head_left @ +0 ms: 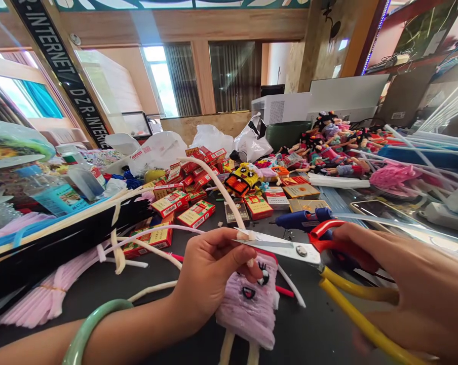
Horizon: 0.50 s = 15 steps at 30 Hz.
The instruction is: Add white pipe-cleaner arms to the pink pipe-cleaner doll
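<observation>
My left hand (210,276) pinches a cream pipe cleaner (221,185) between thumb and fingers; its long end arches up and away to the left. In my right hand (422,284) are scissors (285,247) with red handles, their blades around the pipe cleaner right at my left fingertips. Below the scissors, two yellow handles (361,312) of a second tool run under my right hand; its head is hidden. Beneath my left hand lies a lilac fuzzy figure (247,309) with an eye, a small mouth and cream legs, partly covered by my fingers.
A blue glue gun (303,219) lies behind the scissors. Several red cigarette boxes (196,214) and a yellow-orange figure (244,178) are beyond. Bundled lilac pipe cleaners (42,299) lie left, a phone (384,210) right, and heaped small dolls (335,144) at the back.
</observation>
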Available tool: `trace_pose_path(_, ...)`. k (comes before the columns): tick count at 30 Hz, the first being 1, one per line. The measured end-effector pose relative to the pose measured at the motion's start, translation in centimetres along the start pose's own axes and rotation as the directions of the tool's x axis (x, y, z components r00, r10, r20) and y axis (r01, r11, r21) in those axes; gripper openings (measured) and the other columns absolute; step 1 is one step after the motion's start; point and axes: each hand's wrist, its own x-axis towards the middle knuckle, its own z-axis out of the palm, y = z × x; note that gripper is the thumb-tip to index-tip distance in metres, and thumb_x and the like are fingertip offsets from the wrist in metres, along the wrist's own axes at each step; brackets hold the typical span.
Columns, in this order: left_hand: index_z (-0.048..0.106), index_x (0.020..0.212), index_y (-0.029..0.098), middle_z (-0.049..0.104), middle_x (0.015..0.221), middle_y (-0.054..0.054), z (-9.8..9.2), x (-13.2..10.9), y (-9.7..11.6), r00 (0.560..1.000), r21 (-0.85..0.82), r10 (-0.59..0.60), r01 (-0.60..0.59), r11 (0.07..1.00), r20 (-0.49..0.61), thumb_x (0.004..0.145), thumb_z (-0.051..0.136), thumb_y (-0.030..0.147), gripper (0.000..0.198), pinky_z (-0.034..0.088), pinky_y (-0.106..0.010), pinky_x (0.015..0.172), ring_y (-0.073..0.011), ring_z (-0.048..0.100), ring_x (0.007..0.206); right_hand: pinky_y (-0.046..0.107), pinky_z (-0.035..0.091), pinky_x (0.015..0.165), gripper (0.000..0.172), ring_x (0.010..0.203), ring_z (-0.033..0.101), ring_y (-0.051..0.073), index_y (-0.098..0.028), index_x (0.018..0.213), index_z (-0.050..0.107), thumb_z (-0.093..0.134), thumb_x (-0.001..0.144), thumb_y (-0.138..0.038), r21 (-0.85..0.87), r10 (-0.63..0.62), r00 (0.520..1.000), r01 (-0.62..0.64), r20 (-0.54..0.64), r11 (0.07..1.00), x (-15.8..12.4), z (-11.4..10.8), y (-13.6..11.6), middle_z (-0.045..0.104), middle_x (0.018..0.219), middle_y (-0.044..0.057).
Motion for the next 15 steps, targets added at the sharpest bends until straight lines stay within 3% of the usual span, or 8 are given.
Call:
trace_pose_path(7,0.071,0.063,0.014,0.070,0.048,-0.001,-0.2,0.2,0.0,1.000,-0.010,-0.001,0.001,1.000,0.000,0.055,0.094,0.033,0.030,0.052,-0.017,0.048,-0.0105,0.063,0.042,0.028,0.040,0.029,0.035,0.037,0.060,0.020,-0.027,0.093,0.070,0.067,0.059,-0.033,-0.154,-0.119,0.988,0.103,-0.097,0.983,1.5,-0.7,0.0,0.072,0.062,-0.001)
trace_pose_path(11,0.071,0.062,0.014,0.070,0.048,-0.001,-0.1,0.3,0.1,1.000,0.015,0.012,-0.012,1.000,-0.004,0.056,0.093,0.035,0.031,0.051,-0.015,0.048,-0.0094,0.063,0.043,0.026,0.040,0.033,0.023,0.037,0.057,0.016,-0.026,0.090,0.071,0.058,0.078,-0.041,-0.134,-0.182,0.977,0.168,-0.106,0.977,2.0,-0.9,-0.1,0.068,0.058,-0.002)
trace_pose_path(15,0.073,0.061,0.015,0.069,0.048,0.000,0.0,0.5,0.5,0.999,0.014,0.042,-0.042,0.999,0.015,0.058,0.092,0.032,0.027,0.051,-0.013,0.048,-0.0082,0.063,0.043,0.025,0.031,0.032,0.050,0.030,0.044,0.012,-0.023,0.063,0.063,0.037,0.098,-0.047,-0.146,-0.265,0.950,0.242,-0.168,0.959,2.1,-0.9,-0.2,0.049,0.041,-0.003)
